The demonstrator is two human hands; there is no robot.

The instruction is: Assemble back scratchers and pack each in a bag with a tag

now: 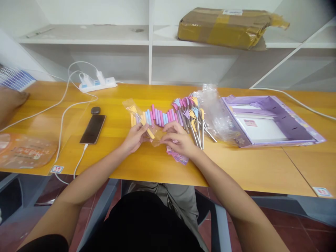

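A yellow hand-shaped back scratcher [150, 133] lies in a clear plastic bag [128, 103], its small hand end toward the upper left. My left hand [136, 137] is closed around the scratcher and bag near the yellow handle. Thumb and fingers of my right hand [177, 138] pinch the lower right end of the bag. Just beyond my hands is a row of pink, purple, blue and yellow handles [164, 118]. Several back scratchers with metal rods [193, 122] lie heaped right of the row. Printed purple cards [181, 158] sit partly under my right hand.
Clear plastic bags [216, 112] lie beside an open purple box [286, 142]. Left are a phone [93, 128], a small black case [95, 110], a power strip [99, 85] with white cables and an orange bag [28, 152]. Another person's hand [12, 99] shows at far left. A taped parcel [217, 28] rests on the shelf.
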